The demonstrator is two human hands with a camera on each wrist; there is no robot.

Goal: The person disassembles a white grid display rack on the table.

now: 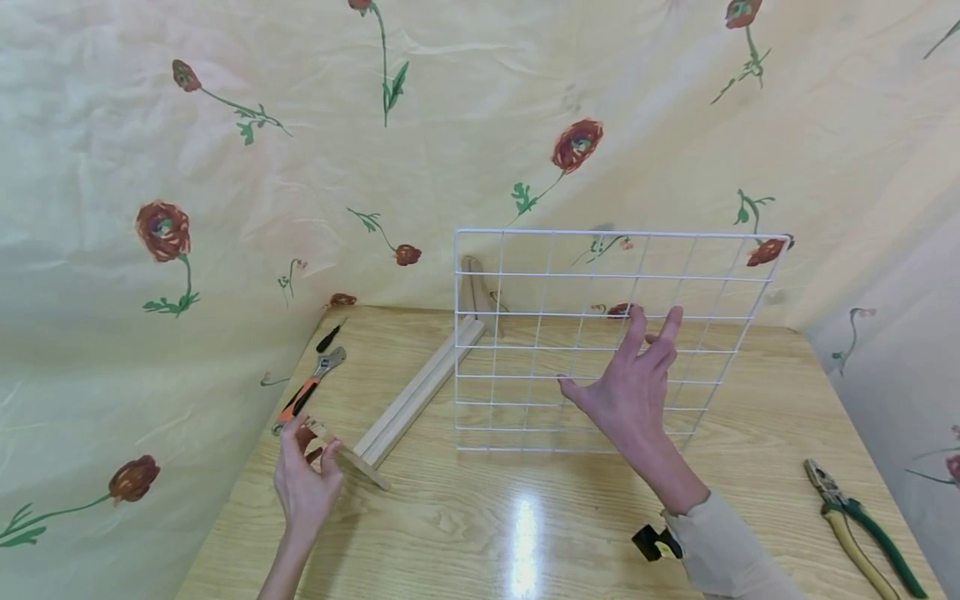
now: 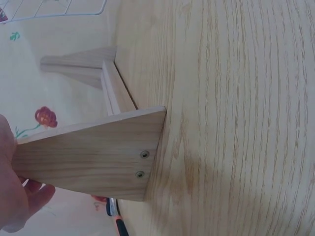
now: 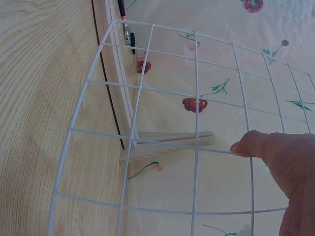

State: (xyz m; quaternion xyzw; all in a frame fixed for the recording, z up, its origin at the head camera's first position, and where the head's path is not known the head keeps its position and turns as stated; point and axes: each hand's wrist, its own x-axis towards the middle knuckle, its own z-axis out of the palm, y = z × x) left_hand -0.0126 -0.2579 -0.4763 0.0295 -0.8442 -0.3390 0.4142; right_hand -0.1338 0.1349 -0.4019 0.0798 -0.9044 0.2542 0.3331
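A wooden stand has a long grooved rail [image 1: 420, 396] with a tapered board at each end. My left hand [image 1: 306, 487] pinches the upper part of the near end board [image 2: 88, 152], which shows two screw heads low on its face. The far end board [image 2: 78, 64] leans toward the cloth. With my right hand [image 1: 633, 392] I hold a white wire grid [image 1: 456, 333] upright over the table, fingers spread across its wires. In the right wrist view the thumb [image 3: 246, 142] lies at a wire crossing; the other fingers are out of sight there.
An adjustable wrench [image 1: 307, 387] with orange and black handle and a small dark pointed tool [image 1: 330, 337] lie at the table's left edge. Pliers [image 1: 847, 508] with green and yellow handles lie at right. A small black object [image 1: 654, 542] is beside the right sleeve. Flowered cloth [image 1: 465, 142] hangs behind.
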